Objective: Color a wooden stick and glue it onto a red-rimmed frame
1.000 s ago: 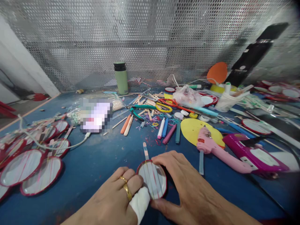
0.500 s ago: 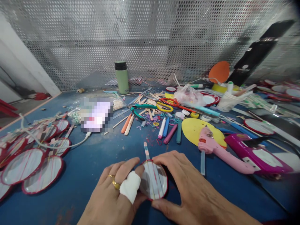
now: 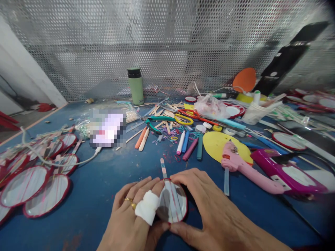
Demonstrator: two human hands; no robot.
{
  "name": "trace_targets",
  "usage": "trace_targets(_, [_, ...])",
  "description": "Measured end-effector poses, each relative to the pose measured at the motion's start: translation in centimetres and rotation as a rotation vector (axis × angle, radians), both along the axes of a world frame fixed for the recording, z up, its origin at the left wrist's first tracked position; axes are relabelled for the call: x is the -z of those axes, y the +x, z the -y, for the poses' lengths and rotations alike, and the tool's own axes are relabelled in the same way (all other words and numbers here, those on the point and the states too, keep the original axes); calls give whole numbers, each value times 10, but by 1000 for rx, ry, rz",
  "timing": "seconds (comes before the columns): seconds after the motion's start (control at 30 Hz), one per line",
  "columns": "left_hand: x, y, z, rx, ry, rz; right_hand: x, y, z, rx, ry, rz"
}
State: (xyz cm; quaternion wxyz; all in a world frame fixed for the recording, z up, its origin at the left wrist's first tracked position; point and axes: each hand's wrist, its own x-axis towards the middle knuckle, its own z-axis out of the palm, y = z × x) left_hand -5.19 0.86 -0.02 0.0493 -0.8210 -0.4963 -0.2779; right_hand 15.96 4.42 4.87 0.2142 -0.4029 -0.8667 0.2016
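A small round disc with a red rim (image 3: 174, 204) lies on the blue table (image 3: 110, 174), a painted wooden stick (image 3: 163, 168) poking out from its far side. My left hand (image 3: 133, 216), with a white bandage on one finger and gold rings, cups the disc's left edge, fingers curved against the rim. Curled round the disc's right side is my right hand (image 3: 209, 205), thumb under the near edge. Both hands hold the disc between them.
Several finished red-rimmed discs (image 3: 34, 181) lie at the left by a white cable. A pink glue gun (image 3: 240, 165), yellow disc (image 3: 217, 143), markers (image 3: 187, 144), scissors (image 3: 184, 116), pliers and sticks crowd the middle. A green flask (image 3: 135, 86) stands before the perforated metal wall.
My left hand has uncurled from a fist beside the disc and slid right, its fingers now pressed along the disc's left rim. The right hand has stayed put.
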Motion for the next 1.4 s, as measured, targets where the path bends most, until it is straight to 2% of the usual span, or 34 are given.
trace_targets(0.17, [3,-4,-2,9,-12,17,-2,0,1,-3,5,-4])
trace_targets(0.37, [4,-15,-7,112,-25,-15,-2,0,-1,-16,33,-14])
trace_targets(0.73, [-1,-15,-6,86,-55,-11,-5,0,-1,24,-35,39])
trace_targets(1.07, [0,-15,-6,86,-39,-16,1,2,-1,2,-25,24])
trace_targets(1.4, [0,-16,-6,86,-51,-22,-2,1,1,16,-19,37])
